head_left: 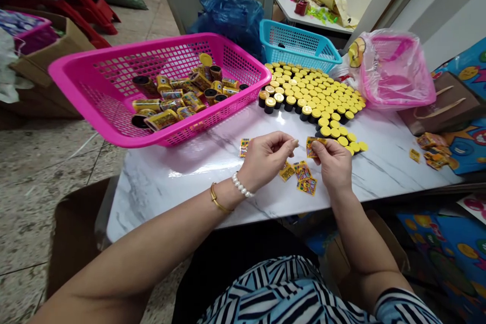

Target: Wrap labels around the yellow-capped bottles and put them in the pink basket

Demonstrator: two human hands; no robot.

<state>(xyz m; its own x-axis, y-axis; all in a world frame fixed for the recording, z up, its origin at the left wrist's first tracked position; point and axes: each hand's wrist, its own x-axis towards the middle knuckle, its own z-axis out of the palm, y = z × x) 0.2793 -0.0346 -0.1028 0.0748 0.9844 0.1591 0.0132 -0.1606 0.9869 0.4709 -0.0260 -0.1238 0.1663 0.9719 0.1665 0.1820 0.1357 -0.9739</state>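
My right hand (334,163) pinches a small yellow printed label (310,148) between thumb and fingers, just in front of the yellow-capped containers. To its left, my left hand (266,158) has thumb and index finger pressed together; whatever they hold, if anything, is too small to make out. A few more printed labels (302,170) lie on the marble-patterned table (152,190) below and between the hands. Another label (243,147) is partly hidden behind my left hand. Many small dark containers with yellow caps (315,92) stand packed together beyond my hands.
A large pink basket (110,134) at left holds small containers wrapped in yellow labels (163,120). Behind the capped containers sit a blue basket (299,53) and, farther right, a pink basket lined with clear plastic (398,73). Bundled labels (435,151) lie near the right edge.
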